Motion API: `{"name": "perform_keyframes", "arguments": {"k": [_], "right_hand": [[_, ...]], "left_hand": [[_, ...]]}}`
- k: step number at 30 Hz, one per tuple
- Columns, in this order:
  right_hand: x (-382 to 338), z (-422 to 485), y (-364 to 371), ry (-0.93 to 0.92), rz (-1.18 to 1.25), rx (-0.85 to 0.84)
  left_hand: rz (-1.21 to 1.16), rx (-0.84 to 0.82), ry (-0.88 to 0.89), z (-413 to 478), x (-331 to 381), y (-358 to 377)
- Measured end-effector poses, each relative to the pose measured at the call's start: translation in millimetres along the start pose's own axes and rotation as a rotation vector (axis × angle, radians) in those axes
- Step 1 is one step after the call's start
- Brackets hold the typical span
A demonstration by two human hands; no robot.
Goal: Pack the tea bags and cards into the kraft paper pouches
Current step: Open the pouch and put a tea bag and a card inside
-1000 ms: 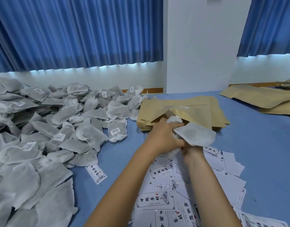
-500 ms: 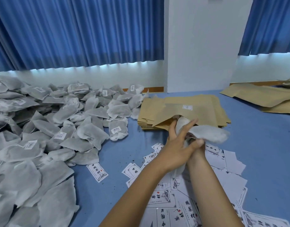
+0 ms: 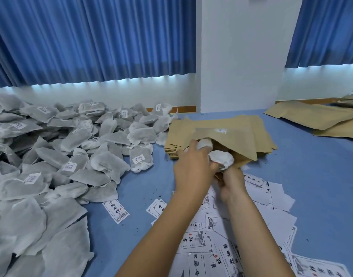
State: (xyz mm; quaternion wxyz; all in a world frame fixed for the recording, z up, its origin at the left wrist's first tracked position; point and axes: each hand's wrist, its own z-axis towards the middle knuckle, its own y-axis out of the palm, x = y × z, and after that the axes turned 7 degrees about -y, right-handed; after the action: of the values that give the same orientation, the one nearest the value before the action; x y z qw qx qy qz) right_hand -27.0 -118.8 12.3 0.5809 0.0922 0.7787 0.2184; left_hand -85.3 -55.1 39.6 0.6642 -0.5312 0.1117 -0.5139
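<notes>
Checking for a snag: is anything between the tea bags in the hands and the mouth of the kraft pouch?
Nothing visible. The tea bags are already at the open mouth of the kraft pouch, one partly inside; the left hand grips them, the right hand holds the lower lip. Deeper inside is hidden.

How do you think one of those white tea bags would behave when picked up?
Probably floppy: the tea bag bunches up in the left hand at the pouch mouth. Likely light and unlikely to roll: the piled bags lie thin and flat.
</notes>
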Motion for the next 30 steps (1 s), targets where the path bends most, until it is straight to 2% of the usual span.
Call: {"name": "perform_keyframes", "arguments": {"k": [3, 6, 10, 11, 12, 14, 15, 16, 20, 22, 24, 25, 28, 30], "right_hand": [[3, -1, 4, -0.023, 0.014, 0.02], [6, -6, 7, -0.095, -0.049, -0.002], [13, -15, 7, -0.12, -0.082, -0.094], [14, -17, 9, -0.121, -0.055, -0.113], [15, -19, 11, -0.112, -0.026, -0.124], [19, -23, 15, -0.137, -0.058, -0.145], [22, -25, 16, -0.167, -0.11, -0.166], [24, -27, 18, -0.192, -0.165, -0.196], [29, -29, 23, -0.192, -0.206, -0.232], [25, -27, 22, -0.175, -0.092, -0.199], [21, -23, 17, -0.163, -0.018, -0.174], [18, -22, 15, -0.155, -0.019, -0.169], [16, -19, 11, -0.11, -0.02, -0.165], [17, -18, 12, -0.08, -0.009, -0.194]], "left_hand": [[0.219, -0.13, -0.13, 15, 12, -6], [0.427, -0.173, -0.135, 30, 35, 1], [0.257, -0.564, -0.17, 68, 49, 4], [0.22, -0.589, -0.163, 77, 47, 6], [0.179, -0.552, -0.159, 84, 42, 11], [0.145, -0.344, -0.177, 91, 25, 22], [0.191, -0.241, -0.175, 93, 15, 27], [0.243, -0.206, -0.191, 96, 4, 30], [0.287, -0.31, -0.186, 102, -12, 30], [0.349, -0.404, -0.082, 90, 0, 23], [0.356, -0.431, 0.041, 68, 8, 13], [0.272, -0.374, 0.09, 54, 7, 9], [-0.172, 0.016, 0.222, 1, -15, -12], [-0.472, 0.195, 0.056, -21, -43, -28]]}}
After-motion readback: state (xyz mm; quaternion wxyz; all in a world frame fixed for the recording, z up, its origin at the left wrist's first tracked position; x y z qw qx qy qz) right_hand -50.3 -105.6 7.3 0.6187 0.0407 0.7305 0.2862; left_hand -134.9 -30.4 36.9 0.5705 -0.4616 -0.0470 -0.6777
